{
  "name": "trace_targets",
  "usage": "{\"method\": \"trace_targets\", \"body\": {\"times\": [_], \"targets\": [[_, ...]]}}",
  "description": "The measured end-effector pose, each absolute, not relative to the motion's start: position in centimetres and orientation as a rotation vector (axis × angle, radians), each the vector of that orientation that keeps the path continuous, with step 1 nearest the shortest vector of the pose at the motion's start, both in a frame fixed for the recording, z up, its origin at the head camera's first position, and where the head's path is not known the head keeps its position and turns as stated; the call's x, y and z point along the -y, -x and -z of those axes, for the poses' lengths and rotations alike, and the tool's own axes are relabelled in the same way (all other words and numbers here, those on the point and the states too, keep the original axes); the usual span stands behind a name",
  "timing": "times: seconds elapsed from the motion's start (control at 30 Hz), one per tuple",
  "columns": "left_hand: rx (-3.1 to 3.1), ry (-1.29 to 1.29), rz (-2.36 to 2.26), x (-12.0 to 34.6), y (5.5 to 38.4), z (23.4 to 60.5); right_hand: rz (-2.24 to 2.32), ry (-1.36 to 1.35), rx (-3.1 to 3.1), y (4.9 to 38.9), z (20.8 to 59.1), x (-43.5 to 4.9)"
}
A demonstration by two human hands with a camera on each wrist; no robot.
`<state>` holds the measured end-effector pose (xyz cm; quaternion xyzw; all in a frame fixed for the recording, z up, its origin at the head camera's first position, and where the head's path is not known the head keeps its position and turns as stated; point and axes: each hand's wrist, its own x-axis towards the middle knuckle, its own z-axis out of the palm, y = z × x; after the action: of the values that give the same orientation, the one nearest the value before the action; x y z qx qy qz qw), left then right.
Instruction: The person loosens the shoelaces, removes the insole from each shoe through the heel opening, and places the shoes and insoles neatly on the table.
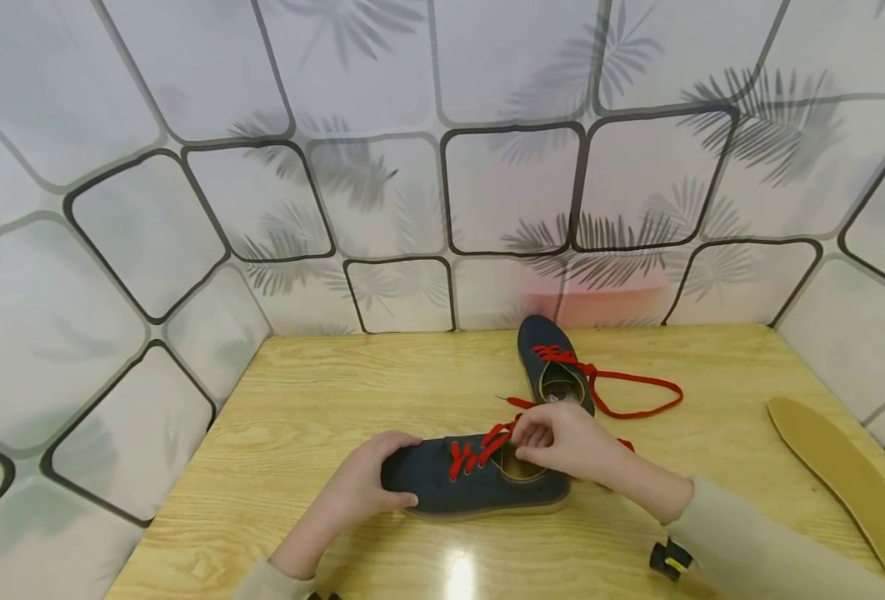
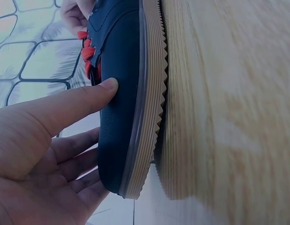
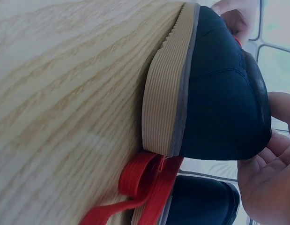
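Note:
A dark navy shoe with red laces and a tan ridged sole lies sideways on the table, its toe to the left. My left hand grips the toe, thumb on the near side and fingers round the far side. Over the shoe's opening, my right hand has its fingers bent beside the upper lacing; what lies between the fingertips is hidden. In the right wrist view, that hand is close to the heel. Behind it stands a matching shoe, toe pointing away.
A long red lace loop trails right from the rear shoe. A tan insole-shaped piece lies at the right of the wooden table. Patterned fabric walls surround the table at the back and sides.

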<state>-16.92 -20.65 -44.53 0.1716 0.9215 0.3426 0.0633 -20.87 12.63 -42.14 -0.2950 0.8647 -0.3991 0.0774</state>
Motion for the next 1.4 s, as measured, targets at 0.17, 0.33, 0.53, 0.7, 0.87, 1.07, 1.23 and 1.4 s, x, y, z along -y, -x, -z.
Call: {"method": "trace_targets", "body": {"times": [0.17, 0.33, 0.53, 0.7, 0.87, 1.07, 1.23, 1.4], "targets": [[-2.781, -0.527, -1.027, 20.8, 16.9, 44.6, 1.137, 0.896, -2.634, 20.6, 42.4, -12.4], [-2.760, -0.523, -1.039, 20.8, 17.0, 44.6, 1.026, 0.924, -2.724, 20.5, 42.4, -12.1], [-2.781, -0.537, -1.019, 20.7, 16.9, 44.5, 0.896, 0.963, -2.766, 20.4, 42.3, -11.8], [-2.795, -0.551, -1.001, 20.7, 16.9, 44.5, 0.768, 0.996, -2.793, 20.1, 41.8, -11.5], [-2.777, -0.564, -1.009, 20.7, 16.9, 44.5, 0.639, 1.037, -2.808, 19.7, 41.3, -11.1], [-2.777, -0.554, -1.015, 20.7, 17.0, 44.5, 0.512, 1.063, -2.829, 19.6, 40.9, -10.7], [-2.790, -0.561, -1.009, 20.8, 17.0, 44.6, 0.494, 1.045, -2.831, 19.5, 40.9, -10.5], [-2.787, -0.568, -1.018, 20.8, 17.0, 44.6, 0.522, 1.063, -2.843, 19.4, 41.2, -10.7]]}}
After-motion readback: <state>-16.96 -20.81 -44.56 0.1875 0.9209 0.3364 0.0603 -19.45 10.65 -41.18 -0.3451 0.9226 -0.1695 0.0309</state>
